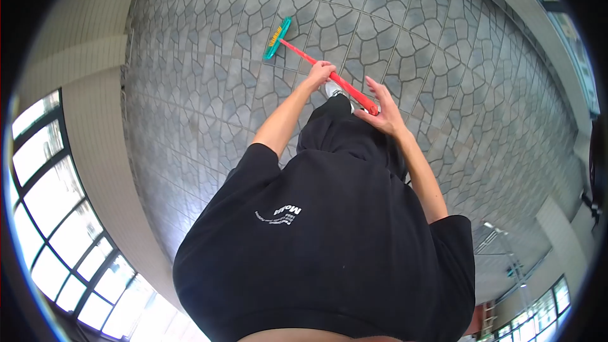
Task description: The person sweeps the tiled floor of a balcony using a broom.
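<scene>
Across the paved floor (430,38) slants a broom (348,88), running from its teal-and-yellow head (277,39) along a red handle (301,54) to the near end of the shaft. The left hand (322,72) is wrapped around the handle partway between the broom's head and its near end; the grip is narrow and holds the broom. The right hand (383,111) is at the near end of the broom, spread wide around it with a broad gap; whether it touches the handle cannot be told. Just beside the broom, partly beneath the handle, appears a white shoe (333,89). On the near side of the broom are black trousers (351,130) and a black shirt (342,247), the latter bearing white lettering (288,210). Well apart from the broom, to its left, dark-framed windows (66,215) adjoin a pale wall (104,145).
</scene>
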{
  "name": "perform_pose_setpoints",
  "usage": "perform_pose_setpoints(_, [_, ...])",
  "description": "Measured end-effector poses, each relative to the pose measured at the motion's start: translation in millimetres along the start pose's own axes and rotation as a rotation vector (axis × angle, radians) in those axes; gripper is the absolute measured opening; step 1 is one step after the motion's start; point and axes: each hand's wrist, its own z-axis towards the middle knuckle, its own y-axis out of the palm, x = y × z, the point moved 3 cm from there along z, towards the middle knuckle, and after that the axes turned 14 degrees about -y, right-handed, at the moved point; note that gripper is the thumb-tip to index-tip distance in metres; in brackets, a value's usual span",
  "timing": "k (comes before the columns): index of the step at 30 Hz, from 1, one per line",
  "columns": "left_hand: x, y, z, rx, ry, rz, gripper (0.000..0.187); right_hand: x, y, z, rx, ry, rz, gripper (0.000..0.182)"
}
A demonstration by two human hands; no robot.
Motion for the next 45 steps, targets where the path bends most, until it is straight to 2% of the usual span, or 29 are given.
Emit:
perform_pose_setpoints(1, [6, -5, -14, 0.057, 0.005, -0.059, 0.053, -12, 3, 18, 0.103, -0.112, 0.063, 0.054])
perform_pose_setpoints(2, [12, -9, -29, 0.059, 0.007, -0.088, 0.053, -16, 11, 34, 0.076, -0.123, 0.058, 0.054])
perform_pose_setpoints(4, [11, -19, -32, 0.073, 0.052, -0.256, 0.062, -22, 24, 66, 0.006, -0.360, 0.287, 0.032])
perform_pose_setpoints(5, [4, -22, -14, 0.061, 0.105, -0.420, 0.064, -23, 34, 78, -0.036, -0.367, 0.286, 0.032])
perform_pose_setpoints(7, [6, -22, -10, 0.077, 0.126, -0.591, 0.064, -27, 55, 92, -0.039, -0.319, 0.577, 0.022])
perform_pose_setpoints(8, [7, -24, -14, 0.092, 0.159, -0.713, 0.065, -29, 62, 93, -0.072, -0.319, 0.583, 0.022])
perform_pose_setpoints(9, [12, -24, -22, 0.079, 0.136, -0.793, 0.064, -28, 67, 93, -0.017, -0.353, 0.495, 0.020])
perform_pose_setpoints(11, [8, -20, -23, 0.067, 0.153, -0.768, 0.063, -26, 70, 91, 0.073, -0.453, 0.400, 0.019])
perform_pose_setpoints(13, [3, -2, -15, 0.048, 0.181, -0.743, 0.061, -19, 59, 78, 0.047, -0.455, 0.389, 0.017])
perform_pose_setpoints(16, [4, 49, -9, 0.082, 0.188, -0.658, 0.059, -3, 21, 48, 0.021, -0.463, 0.386, 0.012])
perform_pose_setpoints(18, [4, 98, -14, -0.015, 0.147, -0.550, 0.058, 6, -17, 18, 0.030, -0.500, 0.345, 0.009])
perform_pose_setpoints(19, [8, 123, -19, -0.062, 0.194, -0.543, 0.059, 9, -38, 4, 0.044, -0.476, 0.318, 0.009])
perform_pose_setpoints(22, [22, 211, -41, -0.035, 0.221, -0.558, 0.060, 12, -102, -42, 0.130, -0.392, 0.287, 0.010])
perform_pose_setpoints(25, [33, 294, -84, -0.223, 0.139, -0.502, 0.061, 3, -173, -83, 0.194, -0.297, 0.282, 0.010])
perform_pose_setpoints(26, [39, 316, -102, -0.283, 0.112, -0.504, 0.059, -1, -194, -89, 0.181, -0.327, 0.307, 0.012])
perform_pose_setpoints(30, [62, 371, -146, -0.371, 0.040, -0.533, 0.052, -20, -257, -98, 0.151, -0.274, 0.331, 0.016])
perform_pose_setpoints(32, [74, 370, -155, -0.400, 0.031, -0.520, 0.052, -25, -263, -88, 0.192, -0.260, 0.324, 0.022])
perform_pose_setpoints(34, [85, 361, -147, -0.239, 0.162, -0.640, 0.052, -31, -258, -81, 0.235, -0.224, 0.313, 0.029])
perform_pose_setpoints(36, [98, 349, -160, -0.264, 0.160, -0.694, 0.054, -44, -254, -72, 0.559, -0.429, 0.663, 0.036])
perform_pose_setpoints(37, [110, 338, -175, -0.286, 0.171, -0.673, 0.056, -58, -255, -68, 0.619, -0.535, 0.695, 0.042])
perform_pose_setpoints(39, [118, 319, -191, -0.330, 0.197, -0.575, 0.061, -70, -254, -61, 0.661, -0.548, 0.733, 0.042])
perform_pose_setpoints(41, [126, 294, -173, -0.297, 0.221, -0.417, 0.073, -58, -243, -53, 0.665, -0.620, 0.771, 0.042])
perform_pose_setpoints(43, [124, 270, -135, -0.259, 0.185, -0.400, 0.080, -33, -210, -39, 0.613, -0.526, 0.626, 0.037])
perform_pose_setpoints(45, [113, 240, -96, -0.104, 0.119, -0.414, 0.090, -9, -180, -28, 0.396, -0.126, 0.257, 0.027])
